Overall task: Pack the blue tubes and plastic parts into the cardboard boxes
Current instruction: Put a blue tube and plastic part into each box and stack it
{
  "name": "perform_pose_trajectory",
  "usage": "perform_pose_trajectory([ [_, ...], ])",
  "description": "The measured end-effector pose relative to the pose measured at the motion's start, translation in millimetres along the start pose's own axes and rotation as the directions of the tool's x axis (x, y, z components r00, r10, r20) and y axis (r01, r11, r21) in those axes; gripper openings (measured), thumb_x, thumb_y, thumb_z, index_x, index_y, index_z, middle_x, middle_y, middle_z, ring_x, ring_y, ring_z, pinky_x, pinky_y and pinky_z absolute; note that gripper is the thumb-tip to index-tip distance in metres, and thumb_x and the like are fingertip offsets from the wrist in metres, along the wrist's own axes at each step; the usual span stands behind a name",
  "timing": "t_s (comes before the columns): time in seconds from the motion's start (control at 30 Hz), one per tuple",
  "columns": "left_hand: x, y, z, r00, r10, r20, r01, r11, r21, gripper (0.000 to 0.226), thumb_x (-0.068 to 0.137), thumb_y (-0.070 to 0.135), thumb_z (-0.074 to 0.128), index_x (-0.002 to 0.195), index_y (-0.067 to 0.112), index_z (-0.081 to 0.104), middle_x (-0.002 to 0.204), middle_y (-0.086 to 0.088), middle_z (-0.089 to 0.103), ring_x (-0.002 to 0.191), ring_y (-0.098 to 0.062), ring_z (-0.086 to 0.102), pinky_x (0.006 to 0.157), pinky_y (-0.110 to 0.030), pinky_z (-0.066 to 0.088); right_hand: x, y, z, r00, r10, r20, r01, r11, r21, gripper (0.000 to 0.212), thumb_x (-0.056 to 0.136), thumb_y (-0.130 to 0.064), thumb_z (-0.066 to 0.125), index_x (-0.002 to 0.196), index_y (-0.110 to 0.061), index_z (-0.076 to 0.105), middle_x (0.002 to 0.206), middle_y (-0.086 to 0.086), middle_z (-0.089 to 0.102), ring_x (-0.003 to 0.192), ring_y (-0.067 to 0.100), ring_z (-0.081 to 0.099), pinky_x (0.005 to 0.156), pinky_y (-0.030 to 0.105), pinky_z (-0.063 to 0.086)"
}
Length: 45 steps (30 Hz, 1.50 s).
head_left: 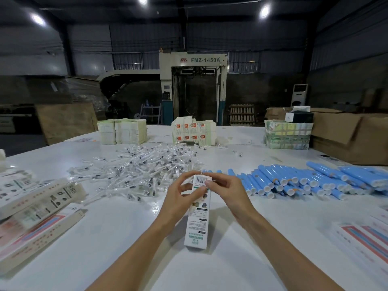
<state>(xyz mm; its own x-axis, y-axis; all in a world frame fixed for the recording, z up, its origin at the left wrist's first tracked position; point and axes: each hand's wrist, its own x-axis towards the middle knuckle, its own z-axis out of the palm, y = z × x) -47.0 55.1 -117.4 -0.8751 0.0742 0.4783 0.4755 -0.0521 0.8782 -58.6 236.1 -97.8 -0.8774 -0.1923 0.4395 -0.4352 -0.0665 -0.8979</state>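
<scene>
Both hands [182, 192] [225, 190] grip a carton [198, 223], contents unseen.

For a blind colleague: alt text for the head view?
The left hand and right hand grip a slim printed carton at its top end over a white table. Behind lie heaped plastic parts, blue tubes to the right.

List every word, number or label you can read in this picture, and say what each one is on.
"FMZ-1450A": on the header of the big machine at the back, next to a red logo that I cannot make out.
Slim carton, held by the left hand and right hand: a barcode and upside-down green print, too blurred to read.
Side cartons at the left and flat stacks at the table's far edge: print too small or blurred.
</scene>
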Motion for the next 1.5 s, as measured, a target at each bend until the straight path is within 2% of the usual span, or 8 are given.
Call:
perform_pose_trajectory([
  [0.3, -1, -5, 0, 1.0, -0.011, -0.03, 0.012, 0.999, 0.033, 0.036, 0.093, 0.024, 0.086, 0.125, 0.032, 0.071, 0.113, 0.002, 0.081, 0.101, -0.012, 0.078, 0.073, -0.024, 0.061, 3, 20, -2, 1.0, 0.02, -0.008, -0.02, 0.999, 0.028, 0.024, 0.097, -0.025, 0.074, 0.12, -0.023, 0.078, 0.116, 0.003, 0.078, 0.114, 0.02, 0.072, 0.103, 0.04, 0.054],
  [0.53, 5, -11, -7, 0.991, -0.088, -0.097, 0.073, 0.986, -0.147, 0.037, 0.085, 0.032, 0.089, 0.116, 0.035, 0.067, 0.107, -0.01, 0.082, 0.096, -0.026, 0.081, 0.073, -0.024, 0.061, 0, 27, 7, 0.946, 0.317, -0.067, -0.275, 0.895, 0.35, 0.053, 0.097, -0.051, 0.066, 0.127, -0.008, 0.066, 0.114, 0.015, 0.073, 0.1, 0.027, 0.073, 0.085, 0.035, 0.058],
  [0.77, 12, -29, -14, 0.996, -0.037, -0.078, 0.028, 0.993, -0.119, 0.063, 0.075, 0.052, 0.095, 0.124, 0.031, 0.06, 0.108, -0.011, 0.081, 0.095, -0.027, 0.08, 0.077, -0.03, 0.063, -17, 26, 12, 0.908, 0.379, 0.176, -0.414, 0.875, 0.251, 0.055, 0.093, -0.07, 0.06, 0.125, -0.028, 0.075, 0.117, 0.015, 0.074, 0.104, 0.033, 0.07, 0.101, 0.053, 0.051],
  [0.97, 13, -34, -10, 0.997, 0.06, -0.052, -0.056, 0.995, 0.083, 0.058, 0.087, 0.05, 0.082, 0.135, 0.042, 0.05, 0.116, 0.004, 0.077, 0.104, -0.01, 0.075, 0.081, -0.019, 0.06, -23, 5, 4, 0.921, 0.359, 0.15, -0.363, 0.932, 0.0, 0.054, 0.096, -0.07, 0.057, 0.137, -0.036, 0.065, 0.12, 0.003, 0.074, 0.104, 0.022, 0.072, 0.092, 0.041, 0.059],
  [1.07, 11, -37, -7, 0.997, 0.07, -0.015, -0.067, 0.987, 0.149, 0.059, 0.093, 0.064, 0.069, 0.141, 0.05, 0.039, 0.126, 0.008, 0.065, 0.107, -0.004, 0.068, 0.089, -0.027, 0.053, -25, -16, -18, 0.965, 0.259, -0.052, -0.262, 0.92, -0.291, 0.049, 0.102, -0.063, 0.052, 0.138, -0.032, 0.063, 0.121, -0.009, 0.071, 0.108, 0.014, 0.069, 0.091, 0.031, 0.055],
  [1.17, 9, -43, -10, 0.99, 0.115, 0.081, -0.134, 0.946, 0.294, 0.057, 0.091, 0.066, 0.062, 0.141, 0.052, 0.039, 0.119, 0.016, 0.064, 0.11, -0.01, 0.066, 0.09, -0.031, 0.051, -41, -33, -61, 0.976, 0.12, -0.18, -0.204, 0.786, -0.583, 0.044, 0.104, -0.058, 0.05, 0.138, -0.034, 0.06, 0.119, -0.012, 0.063, 0.108, 0.011, 0.06, 0.081, 0.023, 0.044],
  [1.3, 4, -52, -9, 0.96, 0.178, 0.216, -0.265, 0.832, 0.488, 0.047, 0.103, 0.039, 0.068, 0.143, 0.044, 0.046, 0.121, 0.02, 0.062, 0.117, -0.011, 0.061, 0.095, -0.036, 0.053, -75, -52, -131, 0.949, 0.006, -0.316, -0.287, 0.438, -0.852, 0.044, 0.105, -0.059, 0.047, 0.14, -0.034, 0.057, 0.124, -0.004, 0.062, 0.113, 0.018, 0.06, 0.087, 0.037, 0.047],
  [1.5, 2, -47, -8, 0.951, 0.201, 0.237, -0.301, 0.786, 0.541, 0.043, 0.102, 0.012, 0.068, 0.136, 0.036, 0.058, 0.12, 0.017, 0.064, 0.119, -0.011, 0.059, 0.095, -0.036, 0.05, -130, -69, -199, 0.911, -0.073, -0.406, -0.412, -0.145, -0.899, 0.05, 0.106, -0.058, 0.041, 0.145, -0.027, 0.051, 0.131, 0.002, 0.06, 0.123, 0.024, 0.057, 0.09, 0.038, 0.046],
])
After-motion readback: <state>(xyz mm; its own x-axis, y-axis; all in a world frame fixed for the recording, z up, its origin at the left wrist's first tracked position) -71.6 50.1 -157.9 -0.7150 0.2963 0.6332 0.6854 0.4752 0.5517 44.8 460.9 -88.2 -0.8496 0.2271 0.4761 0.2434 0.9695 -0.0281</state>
